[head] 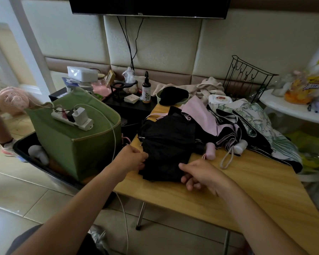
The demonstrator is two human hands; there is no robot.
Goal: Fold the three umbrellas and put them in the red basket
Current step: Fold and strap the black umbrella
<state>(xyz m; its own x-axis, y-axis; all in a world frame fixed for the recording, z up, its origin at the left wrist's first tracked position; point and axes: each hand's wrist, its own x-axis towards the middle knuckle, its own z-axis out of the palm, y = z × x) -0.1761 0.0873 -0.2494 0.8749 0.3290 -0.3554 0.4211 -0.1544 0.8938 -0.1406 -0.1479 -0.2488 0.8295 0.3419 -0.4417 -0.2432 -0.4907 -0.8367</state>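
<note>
A black umbrella (166,144) lies loosely collapsed on the wooden table (247,190). My left hand (131,159) pinches its fabric at the left edge. My right hand (201,175) has curled fingers at the umbrella's near right corner and seems to hold the cloth there. Behind it lies a pink umbrella (208,124) with a pink handle (210,150) and wrist strap. To the right is a floral green-and-white umbrella (261,126) with a white handle (240,146). No red basket is in view.
A green fabric bin (77,142) with a white power strip (72,118) on top stands left of the table. A black shelf behind holds a bottle (146,89) and clutter. A wire rack (247,78), towels and a white side table (293,109) are at the right.
</note>
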